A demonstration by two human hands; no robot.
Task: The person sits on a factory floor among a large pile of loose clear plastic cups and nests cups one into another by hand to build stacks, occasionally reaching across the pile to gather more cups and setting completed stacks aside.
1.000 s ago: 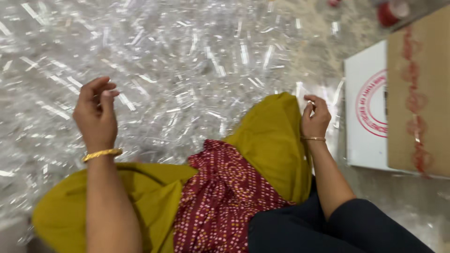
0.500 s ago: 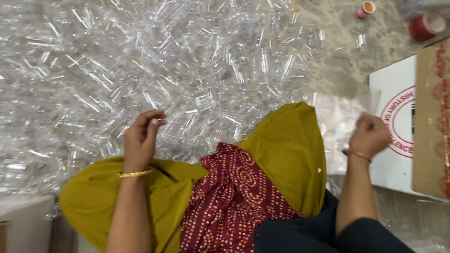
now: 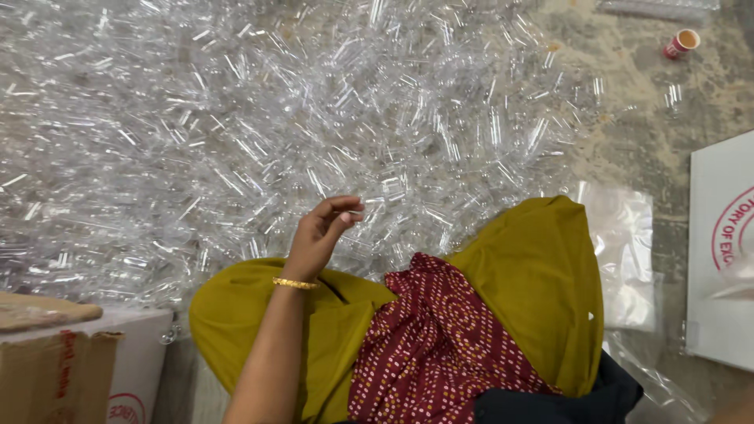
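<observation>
Nearby, left hand (image 3: 322, 235) grip pinched together over clear plastic tubes (image 3: 330, 118), paper cup (image 3: 680, 43) well apart, right hand unseen.

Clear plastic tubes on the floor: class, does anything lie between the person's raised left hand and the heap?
Nothing visible does. The left hand hangs with curled fingers right over the near edge of the clear plastic tubes, with only air between. The right hand is out of view.
</observation>
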